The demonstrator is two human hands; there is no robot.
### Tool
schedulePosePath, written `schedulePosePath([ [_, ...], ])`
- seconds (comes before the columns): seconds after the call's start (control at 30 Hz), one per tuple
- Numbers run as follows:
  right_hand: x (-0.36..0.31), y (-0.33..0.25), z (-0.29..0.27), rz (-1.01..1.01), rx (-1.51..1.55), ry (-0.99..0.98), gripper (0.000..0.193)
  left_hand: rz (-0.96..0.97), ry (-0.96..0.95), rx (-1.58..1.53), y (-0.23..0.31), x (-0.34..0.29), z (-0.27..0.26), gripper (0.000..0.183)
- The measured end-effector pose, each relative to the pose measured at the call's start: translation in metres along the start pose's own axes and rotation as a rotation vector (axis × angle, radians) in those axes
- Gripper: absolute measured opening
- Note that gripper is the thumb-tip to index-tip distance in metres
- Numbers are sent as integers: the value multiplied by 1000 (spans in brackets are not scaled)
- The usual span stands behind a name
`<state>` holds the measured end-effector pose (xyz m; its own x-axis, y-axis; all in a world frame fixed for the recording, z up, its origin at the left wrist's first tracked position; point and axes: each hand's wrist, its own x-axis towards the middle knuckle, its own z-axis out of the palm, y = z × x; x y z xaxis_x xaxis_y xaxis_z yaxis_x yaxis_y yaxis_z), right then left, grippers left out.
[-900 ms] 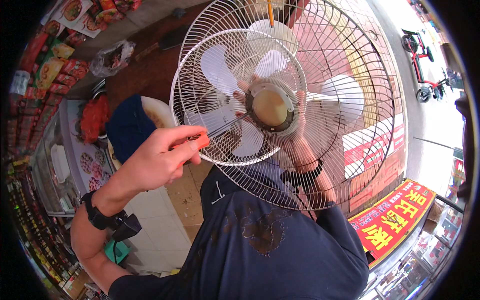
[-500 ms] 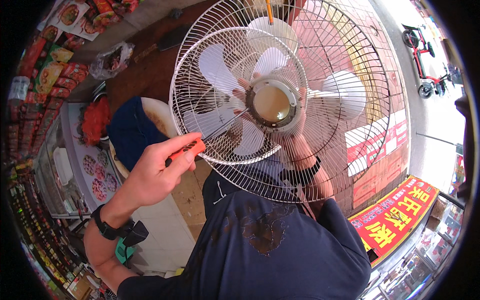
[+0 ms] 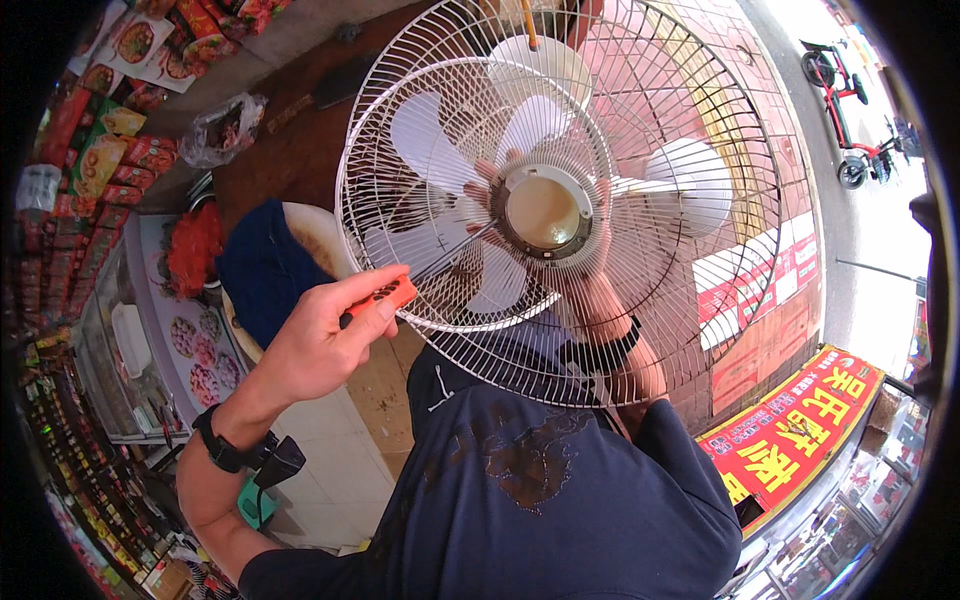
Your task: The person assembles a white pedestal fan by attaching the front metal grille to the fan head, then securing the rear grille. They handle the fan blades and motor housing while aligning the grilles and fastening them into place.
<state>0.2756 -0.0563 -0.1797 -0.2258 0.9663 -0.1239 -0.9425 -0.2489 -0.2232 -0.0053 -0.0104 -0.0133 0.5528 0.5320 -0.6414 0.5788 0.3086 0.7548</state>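
My left hand is closed round the orange-red and black handle of a screwdriver. Its thin shaft runs through the wires toward the hub of a large electric fan. The tip is lost among the wires near the hub. White blades show through the round wire cage, and a pale disc sits at its centre. Behind the wires, my right hand reaches up to the hub, with fingertips curled round its left side. The grille and disc partly cover that hand.
A dark blue cloth drapes over a worn round seat left of the fan. Red food packets and a plastic bag lie at the upper left. To the right are a red-and-yellow sign and a red scooter on the street.
The view has shifted slightly. Both hands keep their hold, and the screwdriver stays angled at the hub with little visible movement.
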Motion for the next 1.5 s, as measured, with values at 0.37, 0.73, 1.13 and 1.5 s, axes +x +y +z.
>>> schedulePosePath([
  [0.37, -2, 1, 2, 6, -11, -4, 111, 71, 50, 86, -5, -5, 3, 44],
  [0.73, 2, 2, 1, 17, -14, -12, 111, -2, 40, 25, -7, -11, 5, 44],
  [1.13, 0, 3, 4, 21, -27, -7, 111, 493, 253, 739, -12, -12, 16, 42],
  [1.5, 1, 3, 3, 18, -17, -14, 111, 536, 248, 958, -11, -17, 19, 45],
])
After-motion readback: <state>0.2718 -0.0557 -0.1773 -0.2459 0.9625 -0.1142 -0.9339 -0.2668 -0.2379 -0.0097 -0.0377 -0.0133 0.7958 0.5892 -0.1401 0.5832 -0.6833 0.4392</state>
